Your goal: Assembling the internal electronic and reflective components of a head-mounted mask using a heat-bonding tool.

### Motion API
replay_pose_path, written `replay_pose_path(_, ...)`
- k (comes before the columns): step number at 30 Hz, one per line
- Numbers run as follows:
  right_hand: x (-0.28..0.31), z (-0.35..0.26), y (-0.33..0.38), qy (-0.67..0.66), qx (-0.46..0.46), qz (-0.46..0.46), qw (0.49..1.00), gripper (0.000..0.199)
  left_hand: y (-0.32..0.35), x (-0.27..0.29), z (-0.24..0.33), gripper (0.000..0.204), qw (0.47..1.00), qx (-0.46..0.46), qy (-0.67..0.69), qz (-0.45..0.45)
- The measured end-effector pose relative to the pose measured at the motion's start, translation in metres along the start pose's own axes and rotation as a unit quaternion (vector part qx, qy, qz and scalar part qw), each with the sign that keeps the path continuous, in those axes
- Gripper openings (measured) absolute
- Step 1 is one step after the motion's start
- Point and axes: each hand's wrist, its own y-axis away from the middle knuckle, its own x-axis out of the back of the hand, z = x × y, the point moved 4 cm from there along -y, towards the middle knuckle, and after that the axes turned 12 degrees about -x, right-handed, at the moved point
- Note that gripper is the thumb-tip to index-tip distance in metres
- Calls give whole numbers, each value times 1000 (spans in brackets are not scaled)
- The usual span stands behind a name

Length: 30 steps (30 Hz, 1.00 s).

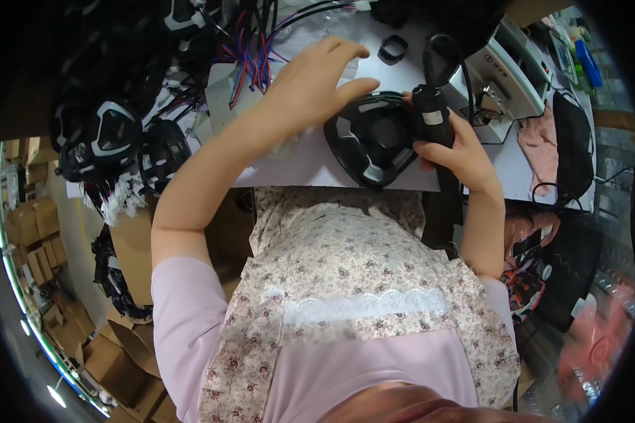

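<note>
My right hand (466, 151) is wrapped around a black corded electric screwdriver (431, 113), its cord end toward the far side. Just left of it, at the table's near edge, lies a black rounded part like a small steering wheel (388, 134), with grey inserts and a round centre. My left hand (324, 74) is raised over the table beyond that part's left side. Its thumb and fingers are apart, and I see nothing in them. The thumb tip comes close to the part's far rim; whether it touches cannot be made out. The screwdriver's tip is hidden.
Several similar black-and-grey parts (113, 137) are heaped on the left. Coloured wires (250, 60) spread at the back, near a small black ring (393, 50). A white machine (504, 74) stands at right, with a pink cloth (540, 144) beside it. Cardboard boxes (113, 359) fill the floor at left.
</note>
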Motion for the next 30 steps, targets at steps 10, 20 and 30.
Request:
replay_pose_path(10, 10, 20, 20, 35, -14, 75, 996, 59, 66, 2, 86, 52, 955, 109, 108, -252)
replay_pose_path(20, -25, 28, 42, 39, -88, -56, 994, 60, 43, -19, 24, 41, 981, 47, 49, -181)
replay_pose_path(30, -15, 3, 29, 2, -34, -32, 999, 58, 31, 8, 36, 37, 998, -23, 50, -17)
